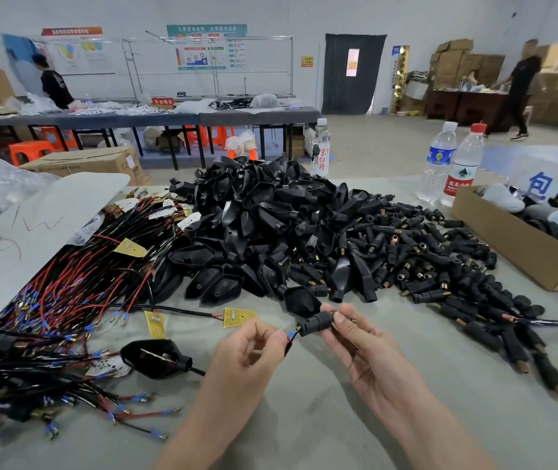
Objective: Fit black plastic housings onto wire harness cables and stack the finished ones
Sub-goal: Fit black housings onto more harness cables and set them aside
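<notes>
My right hand (355,337) pinches a small black cylindrical housing (316,323) between thumb and fingers, just above the grey table. My left hand (253,347) pinches a red wire with a blue terminal (291,335) right at the housing's left end. That wire leads to a harness with a yellow circuit board (238,317) lying on the table. A big heap of black plastic housings (270,228) rises behind my hands. One cable fitted with a black shell (155,357) lies to the left. Red and black wire harnesses (67,300) are piled at the far left.
Small black connectors (440,266) spread over the right of the table. An open cardboard box (521,245) sits at the right edge, with three water bottles (440,161) behind. A grey sheet (33,225) covers the back left. Two people stand in the background.
</notes>
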Motion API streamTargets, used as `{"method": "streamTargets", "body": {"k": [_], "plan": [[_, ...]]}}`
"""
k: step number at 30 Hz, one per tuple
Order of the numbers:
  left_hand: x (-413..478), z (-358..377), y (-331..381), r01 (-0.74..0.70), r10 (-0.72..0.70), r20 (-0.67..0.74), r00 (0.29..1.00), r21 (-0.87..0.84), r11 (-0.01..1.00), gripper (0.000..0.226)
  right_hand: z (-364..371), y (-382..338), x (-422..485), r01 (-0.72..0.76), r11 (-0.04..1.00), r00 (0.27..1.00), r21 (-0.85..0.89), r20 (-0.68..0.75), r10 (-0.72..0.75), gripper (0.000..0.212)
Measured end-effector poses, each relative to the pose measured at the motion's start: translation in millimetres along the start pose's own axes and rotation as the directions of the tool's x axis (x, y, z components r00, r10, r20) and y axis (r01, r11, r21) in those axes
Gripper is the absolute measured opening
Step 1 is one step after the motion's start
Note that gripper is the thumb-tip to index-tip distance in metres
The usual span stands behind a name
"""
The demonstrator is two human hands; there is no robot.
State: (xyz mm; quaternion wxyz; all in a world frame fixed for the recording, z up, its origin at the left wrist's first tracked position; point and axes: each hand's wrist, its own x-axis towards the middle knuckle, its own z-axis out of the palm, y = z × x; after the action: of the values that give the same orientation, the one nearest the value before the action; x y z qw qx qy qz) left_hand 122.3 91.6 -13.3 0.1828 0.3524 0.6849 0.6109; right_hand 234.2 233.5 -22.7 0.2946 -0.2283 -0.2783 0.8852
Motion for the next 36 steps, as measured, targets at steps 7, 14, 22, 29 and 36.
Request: {"method": "streamTargets", "body": {"k": [7, 14, 22, 29, 36], "plan": [[0, -3, 3, -0.009, 0.009, -0.013, 1.0, 0.018, 1.0, 0.029, 2, -1, -2, 0.016, 1.0, 0.999, -0.01, 0.048, -0.015, 0.022], [1, 0, 0, 0.018, -0.018, -0.003, 1.0, 0.029, 0.999, 0.02, 3, 1, -2, 0.03, 0.998, 0.997, -0.062, 0.07, -0.026, 0.021], [1, -3, -1, 0.04, -0.039, -0.032, 0.999, 0.029, 0.999, 0.02, 4, 1, -3, 0.068, 0.991, 0.992, -0.117, 0.112, -0.055, 0.02], [1, 2, -6, 0.076, -0.076, -0.018, 0.997, -0.007, 0.997, 0.022, 3, 5, -4, 0.031, 0.996, 0.992, -0.081, 0.123, -0.02, 0.023], [1, 3, -5, 0.031, -0.03, 0.02, 0.999, -0.092, 0.995, 0.025, 0, 6, 0, 0.03, 0.999, 0.996, -0.037, 0.086, -0.027, 0.022]]}}
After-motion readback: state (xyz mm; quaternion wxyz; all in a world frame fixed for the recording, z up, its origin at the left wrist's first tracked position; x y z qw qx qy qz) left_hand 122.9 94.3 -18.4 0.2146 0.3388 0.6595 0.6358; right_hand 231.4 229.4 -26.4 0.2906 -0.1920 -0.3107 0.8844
